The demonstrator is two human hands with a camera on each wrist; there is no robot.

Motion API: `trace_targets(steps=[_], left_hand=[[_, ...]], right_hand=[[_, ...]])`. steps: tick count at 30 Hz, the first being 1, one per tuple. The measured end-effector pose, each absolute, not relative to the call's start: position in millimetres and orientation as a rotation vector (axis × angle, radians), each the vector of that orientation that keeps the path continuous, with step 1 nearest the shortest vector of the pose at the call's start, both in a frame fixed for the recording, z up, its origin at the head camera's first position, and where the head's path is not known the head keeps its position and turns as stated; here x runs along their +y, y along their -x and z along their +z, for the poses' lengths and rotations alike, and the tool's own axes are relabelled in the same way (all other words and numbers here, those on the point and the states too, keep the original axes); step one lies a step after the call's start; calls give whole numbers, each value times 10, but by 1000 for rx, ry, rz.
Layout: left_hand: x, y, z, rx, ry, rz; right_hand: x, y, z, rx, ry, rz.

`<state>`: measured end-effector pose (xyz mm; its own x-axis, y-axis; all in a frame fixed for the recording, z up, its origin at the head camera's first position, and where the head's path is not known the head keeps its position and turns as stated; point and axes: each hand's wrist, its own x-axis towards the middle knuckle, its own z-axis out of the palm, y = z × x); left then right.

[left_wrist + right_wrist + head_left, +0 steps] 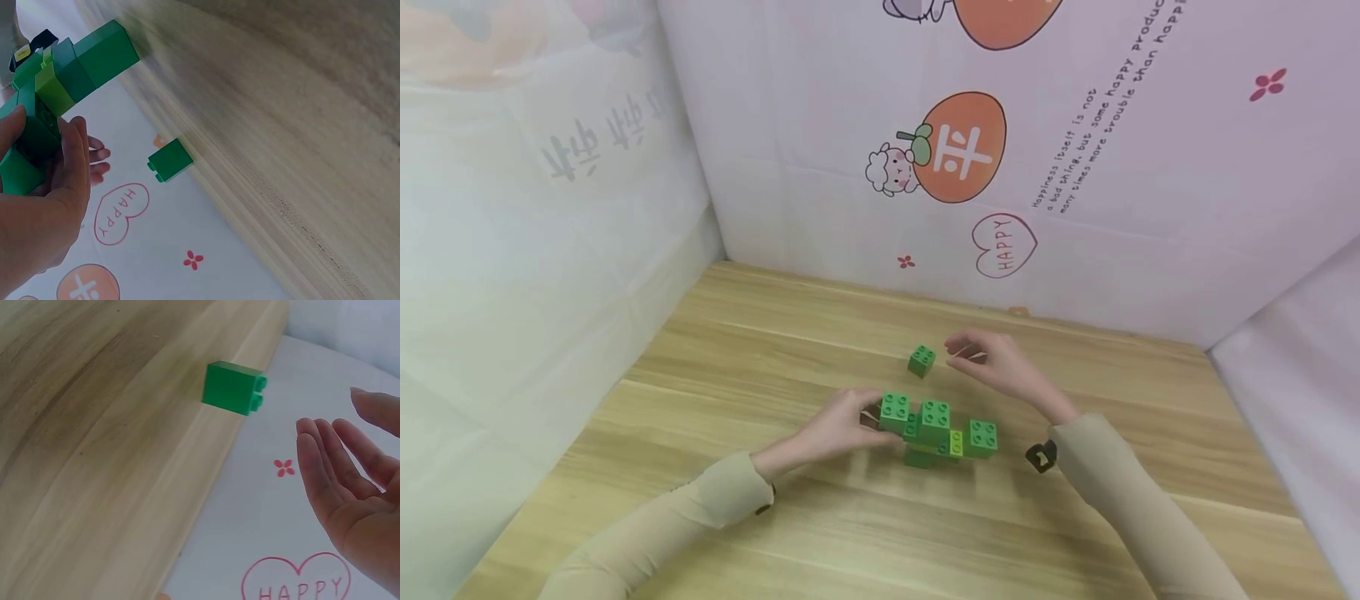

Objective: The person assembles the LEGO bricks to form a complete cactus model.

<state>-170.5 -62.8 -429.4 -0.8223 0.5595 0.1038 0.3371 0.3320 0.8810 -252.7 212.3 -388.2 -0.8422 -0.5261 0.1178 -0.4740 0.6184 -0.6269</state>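
Observation:
A built assembly of green toy building bricks [934, 421], with a lime-green brick [956, 443] low in it, is on the wooden table. My left hand [842, 427] grips its left end between thumb and fingers; in the left wrist view the left hand [59, 187] wraps the bricks, partly hiding them. A single green brick [921, 360] stands apart on the table behind the assembly, studs up. Just right of that brick, my right hand [996, 362] is held with fingers loosely bent and nothing in them. In the right wrist view a gap separates the loose brick [230, 387] from the fingers.
The wooden table [737, 350] meets a printed white cloth [820, 183] along its back edge. More white cloth [550, 250] rises at the left, and another sheet stands on the right. A dark band with a buckle [1042, 456] sits at the right wrist.

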Motion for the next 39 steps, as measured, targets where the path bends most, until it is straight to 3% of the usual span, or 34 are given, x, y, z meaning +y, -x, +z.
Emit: trace_targets(steps=[20,39], left_hand=[[-627,1705,-4302,2378,-806,1499],[-622,1706,-4282,2357,-798,1503]], right_hand=[[1993,2890,-4215,2700,737,-932],[1893,2938,-4351,2681,705,-917]])
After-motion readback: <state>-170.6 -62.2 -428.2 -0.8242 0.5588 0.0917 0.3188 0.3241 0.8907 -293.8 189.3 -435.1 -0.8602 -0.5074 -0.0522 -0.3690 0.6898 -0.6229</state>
